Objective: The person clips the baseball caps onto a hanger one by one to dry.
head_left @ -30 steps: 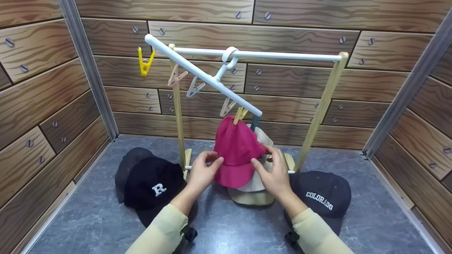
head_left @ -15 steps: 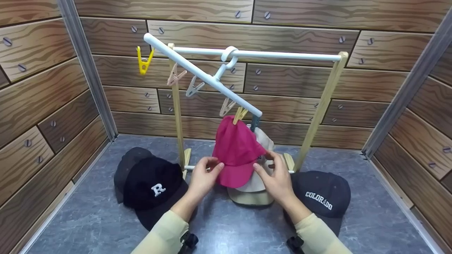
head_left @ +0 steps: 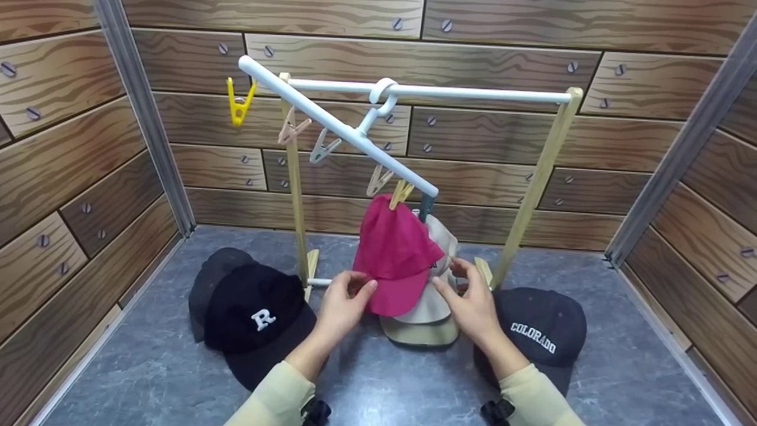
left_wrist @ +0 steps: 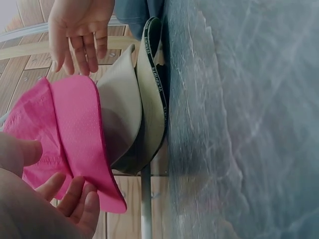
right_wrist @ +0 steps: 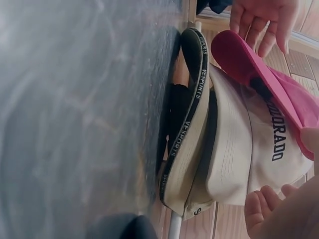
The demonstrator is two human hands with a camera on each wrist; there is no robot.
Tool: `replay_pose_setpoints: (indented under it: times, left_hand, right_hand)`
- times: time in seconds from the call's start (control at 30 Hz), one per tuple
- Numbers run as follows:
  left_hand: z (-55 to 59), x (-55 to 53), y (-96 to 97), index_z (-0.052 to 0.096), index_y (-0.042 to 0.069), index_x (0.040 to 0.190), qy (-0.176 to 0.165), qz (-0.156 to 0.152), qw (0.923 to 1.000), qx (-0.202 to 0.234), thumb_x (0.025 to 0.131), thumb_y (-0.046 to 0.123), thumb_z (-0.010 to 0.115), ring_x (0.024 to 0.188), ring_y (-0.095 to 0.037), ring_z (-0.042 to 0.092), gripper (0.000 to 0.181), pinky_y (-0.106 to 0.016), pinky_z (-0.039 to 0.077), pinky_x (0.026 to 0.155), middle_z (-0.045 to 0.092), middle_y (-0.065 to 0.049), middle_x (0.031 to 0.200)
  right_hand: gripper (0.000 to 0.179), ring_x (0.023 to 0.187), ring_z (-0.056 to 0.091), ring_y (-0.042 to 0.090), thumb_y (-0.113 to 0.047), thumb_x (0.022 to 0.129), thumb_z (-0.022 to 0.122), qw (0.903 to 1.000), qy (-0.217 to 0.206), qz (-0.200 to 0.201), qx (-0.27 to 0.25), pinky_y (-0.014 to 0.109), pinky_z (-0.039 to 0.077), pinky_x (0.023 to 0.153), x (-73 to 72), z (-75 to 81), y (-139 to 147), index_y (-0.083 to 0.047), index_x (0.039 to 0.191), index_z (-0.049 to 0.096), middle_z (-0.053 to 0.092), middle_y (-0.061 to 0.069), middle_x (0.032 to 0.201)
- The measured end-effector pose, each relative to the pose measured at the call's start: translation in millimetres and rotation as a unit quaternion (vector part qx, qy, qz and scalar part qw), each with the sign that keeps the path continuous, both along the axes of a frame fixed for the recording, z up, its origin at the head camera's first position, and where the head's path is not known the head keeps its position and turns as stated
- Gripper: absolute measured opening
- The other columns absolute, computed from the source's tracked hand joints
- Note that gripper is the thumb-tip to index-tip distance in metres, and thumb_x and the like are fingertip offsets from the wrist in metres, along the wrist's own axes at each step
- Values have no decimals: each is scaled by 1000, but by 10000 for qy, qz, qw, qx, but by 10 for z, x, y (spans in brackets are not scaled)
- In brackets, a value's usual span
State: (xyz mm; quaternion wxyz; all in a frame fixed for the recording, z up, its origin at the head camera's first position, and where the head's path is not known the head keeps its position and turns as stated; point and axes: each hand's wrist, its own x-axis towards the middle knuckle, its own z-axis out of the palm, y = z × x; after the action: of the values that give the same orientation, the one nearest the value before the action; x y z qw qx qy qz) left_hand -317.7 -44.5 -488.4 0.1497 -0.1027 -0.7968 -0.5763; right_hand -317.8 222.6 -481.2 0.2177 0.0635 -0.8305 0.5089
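Note:
A pink cap (head_left: 395,254) hangs brim down from a yellow clothespin (head_left: 400,194) at the low end of a tilted white hanger (head_left: 337,125). Beside the left edge of its brim is my left hand (head_left: 346,300), fingers loosely bent and thumb apart from them. My right hand (head_left: 473,299) is relaxed to the right of the pink cap, nearest a beige cap (right_wrist: 239,144) with dark COLORADO lettering. That cap hangs behind the pink one, partly hidden by it. Lowest of the stack is a khaki cap (head_left: 420,332), its brim close over the tabletop.
The hanger hooks on a white-barred rack (head_left: 485,92) with wooden posts. More clothespins hang along it, including a bright yellow one (head_left: 238,106). A black R cap (head_left: 260,319) overlaps a dark grey cap (head_left: 210,284) at left. A dark COLORADO cap (head_left: 541,325) lies at right.
My right hand has let go of the pink cap's right side and moved slightly right. My left hand has stayed close to the brim, shifting a little lower. The hanger looks unmoved.

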Motion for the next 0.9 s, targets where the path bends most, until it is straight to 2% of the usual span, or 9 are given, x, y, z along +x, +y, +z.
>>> replay_pose_setpoints:
  times: [0.27, 0.6, 0.9]
  left_hand:
    - [-21, 61, 3, 74, -1, 118, 71, -88, 9999, -128, 105, 25, 78, 111, -32, 72, 29, -47, 60, 99, 71, -14, 116]
    - [-96, 97, 7, 77, 5, 112, 29, 3, 9973, -740, 106, 32, 76, 103, -24, 69, 27, -45, 57, 94, 71, -7, 109]
    - [-96, 146, 43, 76, 8, 111, -219, -414, 9936, -1027, 106, 32, 77, 100, -20, 67, 25, -43, 57, 92, 71, -2, 105]
  right_hand:
    - [61, 130, 63, 43, -21, 104, 81, 9992, -390, -23, 33, 60, 53, 110, 0, -12, 86, 8, 151, 56, 64, 28, 141]
    - [55, 135, 61, 46, -19, 108, 72, 9952, -851, -235, 423, 58, 48, 115, 1, 77, 206, 10, 151, 55, 63, 31, 144]
    - [58, 139, 58, 47, -6, 101, 58, 9901, -1299, -86, 528, 59, 44, 120, -32, 35, 256, 13, 155, 50, 60, 32, 149]
